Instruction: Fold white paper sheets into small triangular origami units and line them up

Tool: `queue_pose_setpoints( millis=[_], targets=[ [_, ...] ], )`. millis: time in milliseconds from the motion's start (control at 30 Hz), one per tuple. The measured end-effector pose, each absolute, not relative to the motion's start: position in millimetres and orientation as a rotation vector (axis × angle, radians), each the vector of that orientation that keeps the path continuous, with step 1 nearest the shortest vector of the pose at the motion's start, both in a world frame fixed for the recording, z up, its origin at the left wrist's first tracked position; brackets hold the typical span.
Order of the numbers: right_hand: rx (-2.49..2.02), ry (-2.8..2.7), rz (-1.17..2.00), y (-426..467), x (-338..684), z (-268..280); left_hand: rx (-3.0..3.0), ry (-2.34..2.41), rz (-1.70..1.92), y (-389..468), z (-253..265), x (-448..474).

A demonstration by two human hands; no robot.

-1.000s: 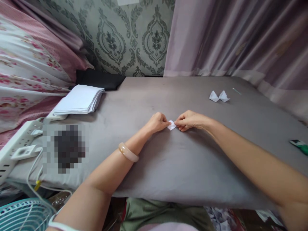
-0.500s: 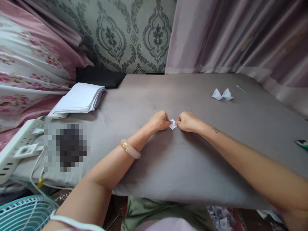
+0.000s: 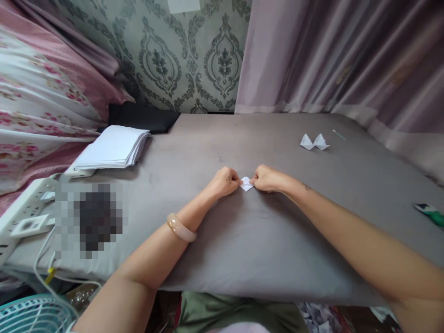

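Observation:
A small folded piece of white paper [image 3: 246, 184] is held between my two hands, low over the middle of the grey-covered table [image 3: 215, 249]. My left hand [image 3: 227, 181] pinches its left corner, fingers curled in. On the opposite corner, my right hand [image 3: 263, 178] grips in the same way, thumb and fingers closed. Farther back on the right stand two white folded paper shapes [image 3: 314, 142] with pointed tops, side by side.
A stack of white paper [image 3: 113, 147] lies at the left, by a black flat item [image 3: 144, 118]. White power strips [image 3: 27, 208] with cables run along the left edge. A teal fan [image 3: 31, 314] stands below. A thin stick [image 3: 339, 134] and a green packet [image 3: 431, 214] lie right.
The view has tilted up slightly, so everything sits a little lower. My hands have drawn slightly apart, and more of the folded paper shows between them.

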State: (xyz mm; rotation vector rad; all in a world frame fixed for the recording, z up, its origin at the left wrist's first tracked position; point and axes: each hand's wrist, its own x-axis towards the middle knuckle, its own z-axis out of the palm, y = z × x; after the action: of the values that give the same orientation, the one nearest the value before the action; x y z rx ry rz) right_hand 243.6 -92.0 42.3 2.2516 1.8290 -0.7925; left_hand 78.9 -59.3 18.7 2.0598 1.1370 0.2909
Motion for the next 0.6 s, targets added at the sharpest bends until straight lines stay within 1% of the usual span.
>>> queue_pose_setpoints(
  millis=[200, 300, 367, 533, 600],
  targets=[
    [2.197, 1.799, -0.827, -88, 244, 48, 2.085, 1.325, 0.148, -59, 30, 91],
    [2.122, 1.769, -0.879, -84, 246, 57, 2.047, 1.333, 0.040, -54, 34, 93],
    [2.080, 1.766, -0.861, -80, 247, 62, 2.040, 1.309, 0.003, -50, 34, 93],
    [2.002, 1.766, -0.815, -74, 242, 70, 2.024, 1.189, 0.130, -47, 28, 90],
    [2.046, 1.798, -0.760, -75, 239, 69, 1.998, 1.153, 0.199, -47, 24, 88]
  ],
)
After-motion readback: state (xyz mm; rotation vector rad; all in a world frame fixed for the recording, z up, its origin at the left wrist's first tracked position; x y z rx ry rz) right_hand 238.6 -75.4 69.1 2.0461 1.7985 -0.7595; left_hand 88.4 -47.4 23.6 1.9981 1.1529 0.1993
